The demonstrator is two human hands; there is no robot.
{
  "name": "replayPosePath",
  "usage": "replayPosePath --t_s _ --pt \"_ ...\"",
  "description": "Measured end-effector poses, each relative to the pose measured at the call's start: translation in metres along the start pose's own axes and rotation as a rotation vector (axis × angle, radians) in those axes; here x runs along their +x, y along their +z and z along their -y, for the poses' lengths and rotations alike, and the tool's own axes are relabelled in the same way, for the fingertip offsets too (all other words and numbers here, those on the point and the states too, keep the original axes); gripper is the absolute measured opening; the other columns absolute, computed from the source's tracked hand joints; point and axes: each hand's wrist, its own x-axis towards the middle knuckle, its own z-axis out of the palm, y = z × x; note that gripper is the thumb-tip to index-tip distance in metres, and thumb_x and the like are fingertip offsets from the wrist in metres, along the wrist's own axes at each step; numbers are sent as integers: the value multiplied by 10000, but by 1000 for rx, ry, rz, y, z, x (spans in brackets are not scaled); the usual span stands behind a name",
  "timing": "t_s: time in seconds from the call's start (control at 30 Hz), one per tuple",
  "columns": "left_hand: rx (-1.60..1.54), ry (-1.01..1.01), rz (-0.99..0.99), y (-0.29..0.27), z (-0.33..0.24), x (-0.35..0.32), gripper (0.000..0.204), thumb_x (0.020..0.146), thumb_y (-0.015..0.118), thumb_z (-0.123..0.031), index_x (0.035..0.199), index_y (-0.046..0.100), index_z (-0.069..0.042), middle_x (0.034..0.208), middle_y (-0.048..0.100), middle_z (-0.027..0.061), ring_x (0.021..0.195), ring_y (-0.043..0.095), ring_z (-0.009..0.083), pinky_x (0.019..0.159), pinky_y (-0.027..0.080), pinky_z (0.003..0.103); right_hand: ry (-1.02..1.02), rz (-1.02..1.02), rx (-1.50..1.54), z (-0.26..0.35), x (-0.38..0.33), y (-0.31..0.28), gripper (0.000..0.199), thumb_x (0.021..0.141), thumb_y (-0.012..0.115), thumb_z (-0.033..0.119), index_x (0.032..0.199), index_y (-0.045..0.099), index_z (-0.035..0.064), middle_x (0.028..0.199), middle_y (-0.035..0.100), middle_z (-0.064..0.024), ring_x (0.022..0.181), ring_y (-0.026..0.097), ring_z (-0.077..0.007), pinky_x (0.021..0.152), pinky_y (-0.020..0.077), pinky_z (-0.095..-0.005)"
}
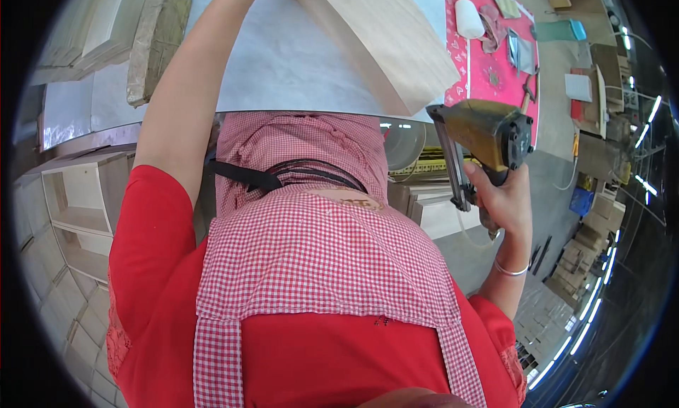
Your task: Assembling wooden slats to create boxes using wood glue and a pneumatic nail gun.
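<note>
My right hand (506,196) is closed around the handle of a yellow and black air nail gun (481,128). The gun's nose is beside the near corner of a pale wooden piece (385,36), made of boards meeting at an edge. I cannot tell whether the two touch. This piece lies on a white-topped worktable (283,61). My left forearm (187,75) reaches across the table to the top edge of the picture, near the far end of the wood. The left hand itself is beyond that edge.
On a pink cloth (495,82) at the right are a white glue bottle (468,17), a rag (491,27) and a hammer (527,89). A wrapped stack (159,40) sits at the table's left. Open wooden boxes (78,188) stand lower left. An air hose (467,234) hangs below the gun.
</note>
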Motion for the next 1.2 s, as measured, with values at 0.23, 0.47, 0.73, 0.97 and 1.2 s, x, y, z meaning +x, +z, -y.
replayPosePath --t_s 0.23,0.47,0.73,0.97,1.2 --pt "-167 62 -43 4 20 6 372 722 783 -299 923 717 6 915 708 217 896 686 350 804 542 414 -98 56 -4 -2 12 -12 236 870 771 146 1003 647 -5 600 560 28 449 488 -48 409 372 -227" --pt "-174 71 -57 0 18 5 351 725 787 -284 909 713 5 872 709 199 841 688 317 764 541 395 -44 32 -14 -3 27 -28 278 870 772 148 1067 636 6 684 608 5 454 504 -50 406 387 -224" --pt "-213 41 -22 -6 15 0 345 736 791 -290 910 709 -4 847 709 173 815 685 283 746 534 378 -21 46 -62 5 34 -30 218 862 782 172 935 665 4 603 570 29 506 486 -45 450 371 -251" --pt "-225 54 -14 -7 14 -2 361 732 801 -298 921 709 -4 854 711 172 821 685 285 753 536 375 8 94 -52 1 42 -38 267 861 783 158 1039 647 13 650 588 20 471 485 -48 416 368 -235" --pt "-233 88 -68 -1 19 -2 377 741 794 -304 941 706 3 910 703 195 860 679 304 775 535 387 15 94 12 -2 39 -38 284 856 784 139 1066 643 10 665 592 14 470 481 -51 418 370 -236"
